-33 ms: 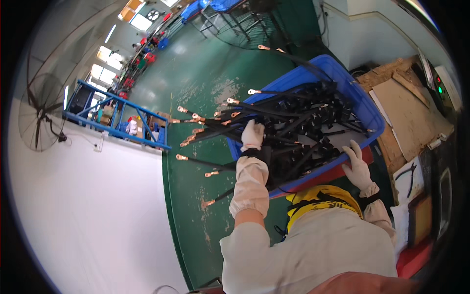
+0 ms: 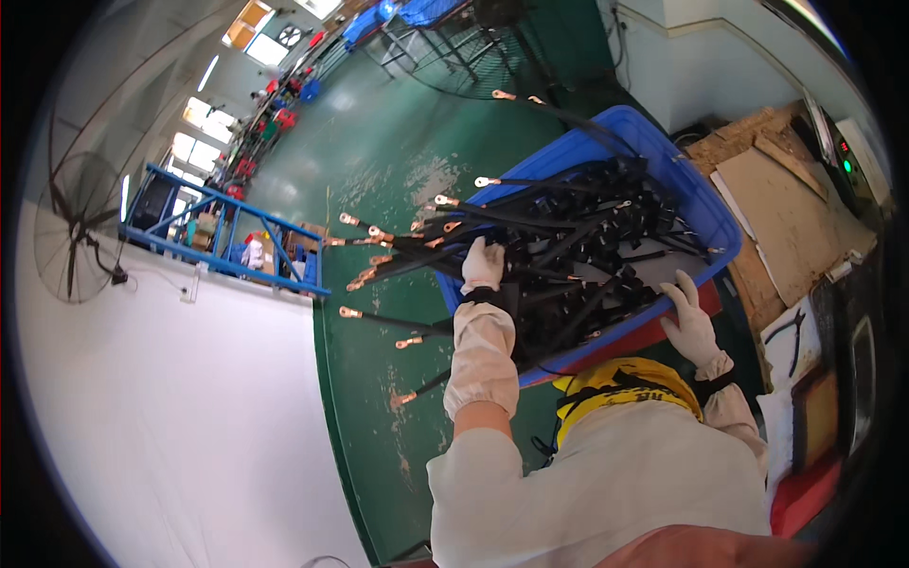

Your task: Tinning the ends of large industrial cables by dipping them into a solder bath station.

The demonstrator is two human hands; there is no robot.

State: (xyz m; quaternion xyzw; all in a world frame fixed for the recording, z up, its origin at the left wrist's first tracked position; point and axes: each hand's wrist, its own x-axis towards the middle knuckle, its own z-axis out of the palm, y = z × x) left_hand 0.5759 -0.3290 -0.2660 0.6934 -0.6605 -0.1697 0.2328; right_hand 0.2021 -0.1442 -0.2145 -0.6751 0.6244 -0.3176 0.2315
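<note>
My left hand, in a white glove, is at the left side of a blue plastic bin. Its fingers are curled closed on the black cables, though which strand they hold is partly hidden. Those thick cables lie piled in the bin, and several ends with copper cable lugs stick out past its left rim. Beside the bin's near right rim is my right hand, also gloved, its fingers stretched out and apart with nothing in them. Whether it touches the rim I cannot tell.
A worktable with brown board stands right of the bin, holding pliers and a box with a green light. A white partition, a blue rack and a wall fan are left. Green floor lies between.
</note>
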